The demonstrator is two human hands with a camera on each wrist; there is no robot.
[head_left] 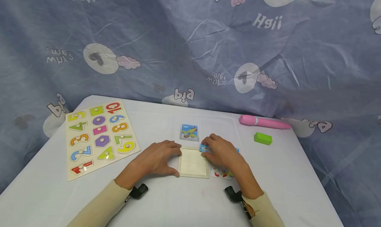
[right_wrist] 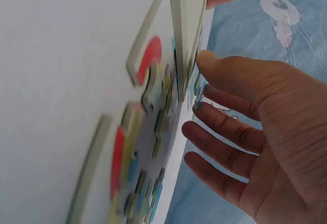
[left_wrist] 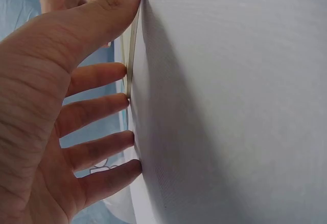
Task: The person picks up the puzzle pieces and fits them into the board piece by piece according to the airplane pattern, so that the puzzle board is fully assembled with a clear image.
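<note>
A shallow square wooden puzzle tray (head_left: 194, 162) lies bare inside on the white table. My left hand (head_left: 159, 157) rests at its left edge, thumb and fingers spread, the fingertips touching the rim in the left wrist view. Over the tray's upper right corner, my right hand (head_left: 221, 152) pinches a blue puzzle piece (right_wrist: 199, 95) between thumb and fingers. Several loose jigsaw pieces (head_left: 218, 172) with red, yellow and blue print lie right of the tray, partly hidden under that hand. Just beyond the tray sits a small airplane picture puzzle (head_left: 189, 132).
A number-and-shape peg board (head_left: 89, 127) lies on the left of the table. Toward the back right are a pink marker-shaped stick (head_left: 265, 122) and a green block (head_left: 263, 138). A blue-grey printed cloth (head_left: 178, 55) hangs behind the table.
</note>
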